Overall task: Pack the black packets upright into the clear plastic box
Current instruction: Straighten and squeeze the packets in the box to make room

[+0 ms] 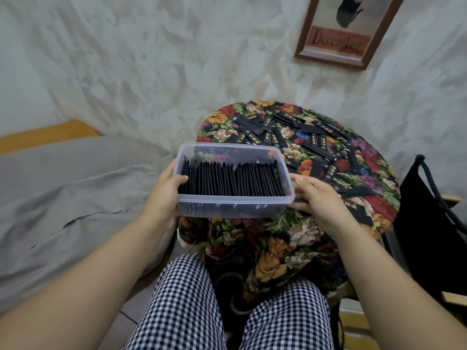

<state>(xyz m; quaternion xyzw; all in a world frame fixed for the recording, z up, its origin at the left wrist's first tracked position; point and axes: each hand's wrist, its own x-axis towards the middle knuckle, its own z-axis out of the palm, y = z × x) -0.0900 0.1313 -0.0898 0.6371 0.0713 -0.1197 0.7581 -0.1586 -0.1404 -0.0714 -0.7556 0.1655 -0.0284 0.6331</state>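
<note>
Both hands grip the clear plastic box (228,207) by its short ends.

The left hand's (165,198) fingers (180,179) curl round the box's left end, with the thumb hooked over the rim and touching the first of the black packets (227,179). The right hand (319,202) clamps the right end with curled fingers, its thumb at the rim. Inside the box the packets stand upright in one tight row from end wall to end wall along the near side, leaving an open strip along the far wall. The box's left end juts past the edge of the round, floral-clothed worktop (293,228); I cannot tell whether its base rests there. Behind and right of the box, loose packets (318,142) lie scattered flat, some just beside its right wall. Left of the box is a grey-sheeted bed (63,188); well right of it, a black bag (427,218).
</note>
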